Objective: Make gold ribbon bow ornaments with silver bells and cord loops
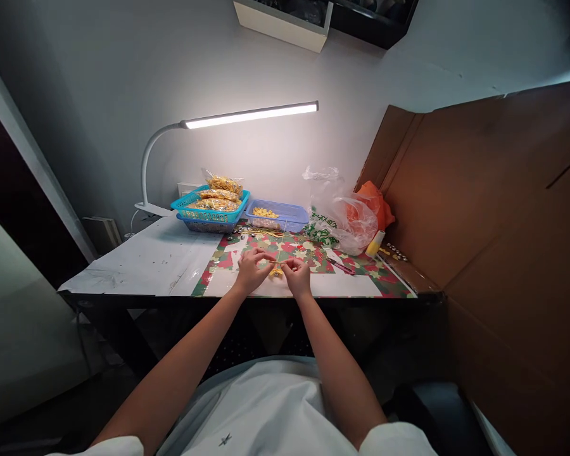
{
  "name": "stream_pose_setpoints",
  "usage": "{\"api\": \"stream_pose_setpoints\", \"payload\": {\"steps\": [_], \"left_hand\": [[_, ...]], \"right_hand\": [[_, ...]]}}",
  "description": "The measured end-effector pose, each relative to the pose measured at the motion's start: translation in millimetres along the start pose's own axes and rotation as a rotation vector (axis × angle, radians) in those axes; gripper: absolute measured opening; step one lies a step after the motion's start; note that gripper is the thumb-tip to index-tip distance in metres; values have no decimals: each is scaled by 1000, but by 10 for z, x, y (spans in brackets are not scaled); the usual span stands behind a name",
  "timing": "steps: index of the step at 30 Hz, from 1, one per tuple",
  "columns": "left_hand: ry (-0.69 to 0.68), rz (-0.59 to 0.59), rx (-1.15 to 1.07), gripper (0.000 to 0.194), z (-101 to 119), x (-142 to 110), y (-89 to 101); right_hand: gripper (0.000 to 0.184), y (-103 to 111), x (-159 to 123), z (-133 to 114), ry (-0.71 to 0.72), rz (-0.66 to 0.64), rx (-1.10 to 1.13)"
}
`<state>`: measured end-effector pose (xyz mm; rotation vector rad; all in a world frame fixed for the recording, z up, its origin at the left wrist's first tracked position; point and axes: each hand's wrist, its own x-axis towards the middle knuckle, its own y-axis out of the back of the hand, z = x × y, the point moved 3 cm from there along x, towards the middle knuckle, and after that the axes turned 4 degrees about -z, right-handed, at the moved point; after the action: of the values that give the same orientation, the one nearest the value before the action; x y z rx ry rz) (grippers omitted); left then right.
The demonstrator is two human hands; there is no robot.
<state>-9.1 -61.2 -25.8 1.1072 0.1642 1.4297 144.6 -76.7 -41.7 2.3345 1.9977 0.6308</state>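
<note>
Near the table's front edge, my left hand (253,271) and my right hand (297,276) face each other with fingertips pinched. A thin yellow strand (276,261) runs between the two pinches; its exact kind is too small to make out. Just below it, between my hands, is a small yellow piece (276,272), partly hidden by fingers. Beyond my hands, several yellow strands (266,232) lie on the patterned red and green sheet (230,244). Scissors with reddish handles (342,268) rest to the right of my right hand.
At the back stand a turquoise basket (183,209) with bagged yellow pieces and a blue basket (294,212) with loose yellow pieces. A clear plastic bag (356,225), a yellow bottle (375,243) and a tall cardboard sheet (503,202) are at right. A lamp (251,116) hangs overhead.
</note>
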Motion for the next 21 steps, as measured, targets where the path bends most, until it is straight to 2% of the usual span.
{"api": "stream_pose_setpoints", "payload": {"steps": [4, 10, 16, 21], "left_hand": [[65, -17, 90, 28, -28, -36, -33], [43, -133, 103, 27, -65, -33, -102], [30, -197, 6, 28, -108, -14, -134], [25, -264, -141, 28, -124, -22, -126]], "right_hand": [[27, -9, 13, 50, -40, 9, -14], [30, -33, 64, 111, -61, 25, -51], [28, -14, 100, 132, -32, 41, -92], [28, -5, 77, 141, -38, -18, -88]]}}
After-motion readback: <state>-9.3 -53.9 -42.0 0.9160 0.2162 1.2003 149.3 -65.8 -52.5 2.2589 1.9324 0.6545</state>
